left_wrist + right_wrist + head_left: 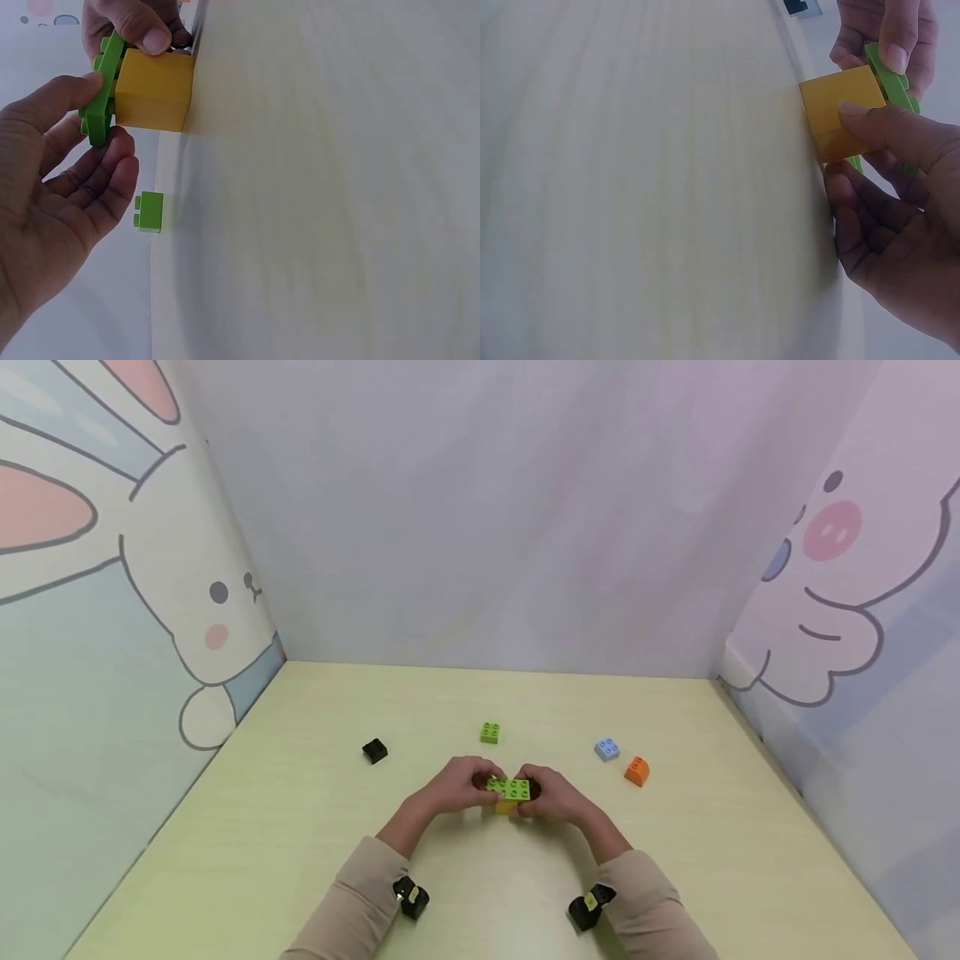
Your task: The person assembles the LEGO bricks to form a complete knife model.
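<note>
In the head view, both hands meet over a flat green building plate [513, 789] with studs, which lies on top of a yellow block [505, 808]. My left hand [459, 785] pinches the left end of the plate between thumb and fingers. The yellow block [844, 109] is gripped by my right hand [907, 210], its thumb on one side face. Seen from the left wrist, the green plate [106, 94] sits slightly askew against the block's [156, 88] studded side, and a narrow gap shows between them. The block stands on or very near the table.
Beyond the hands lies a small green brick [490, 732]. A black brick [375, 751] is at the left; a light blue brick [607, 749] and an orange curved brick [637, 771] are at the right. Printed curtains [480, 527] enclose the pale table [300, 860].
</note>
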The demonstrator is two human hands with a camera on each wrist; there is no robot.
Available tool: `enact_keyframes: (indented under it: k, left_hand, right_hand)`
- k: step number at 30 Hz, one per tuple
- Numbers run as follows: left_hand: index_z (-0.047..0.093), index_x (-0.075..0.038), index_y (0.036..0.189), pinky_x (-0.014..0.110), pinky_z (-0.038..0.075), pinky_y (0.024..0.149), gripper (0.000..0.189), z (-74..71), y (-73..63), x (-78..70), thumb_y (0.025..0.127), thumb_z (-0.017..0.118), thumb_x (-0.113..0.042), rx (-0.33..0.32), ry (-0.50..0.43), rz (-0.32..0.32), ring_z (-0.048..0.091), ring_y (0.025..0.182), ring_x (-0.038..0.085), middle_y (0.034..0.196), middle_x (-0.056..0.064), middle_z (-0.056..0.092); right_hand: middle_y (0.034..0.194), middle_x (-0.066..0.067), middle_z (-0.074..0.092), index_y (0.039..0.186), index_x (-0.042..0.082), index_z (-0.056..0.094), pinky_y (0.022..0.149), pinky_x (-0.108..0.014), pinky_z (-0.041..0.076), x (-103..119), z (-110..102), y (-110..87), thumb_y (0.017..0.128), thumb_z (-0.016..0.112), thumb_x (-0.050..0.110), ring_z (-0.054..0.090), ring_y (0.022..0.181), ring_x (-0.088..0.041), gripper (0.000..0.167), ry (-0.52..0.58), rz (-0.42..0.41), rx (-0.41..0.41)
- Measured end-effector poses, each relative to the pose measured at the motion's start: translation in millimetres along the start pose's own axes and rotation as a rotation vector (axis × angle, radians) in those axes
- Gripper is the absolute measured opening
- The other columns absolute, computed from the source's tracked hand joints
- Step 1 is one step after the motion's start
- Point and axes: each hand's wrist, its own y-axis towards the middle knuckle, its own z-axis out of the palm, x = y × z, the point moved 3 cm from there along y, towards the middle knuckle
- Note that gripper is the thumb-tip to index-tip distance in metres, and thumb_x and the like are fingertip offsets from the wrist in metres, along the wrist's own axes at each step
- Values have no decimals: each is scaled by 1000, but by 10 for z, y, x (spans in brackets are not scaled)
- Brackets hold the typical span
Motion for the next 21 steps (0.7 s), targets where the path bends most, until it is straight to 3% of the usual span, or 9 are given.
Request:
enact_keyframes:
  k: [14,21]
  left_hand:
    - [66,-9,100,23,45,62,21,-12,-15,-60,81,72,-13,24,27,5,52,69,7,78,-6,57]
    - [67,-11,101,24,46,63,21,-35,-15,-22,81,73,-14,21,25,4,53,70,8,78,-6,57]
  right_hand:
    - [84,4,54,95,12,56,66,-31,41,5,13,-18,74,79,19,49,75,-15,31,-49,-7,-1]
    - [84,3,55,96,10,56,65,-32,41,33,6,-9,76,78,19,49,74,-15,32,-70,-15,-2]
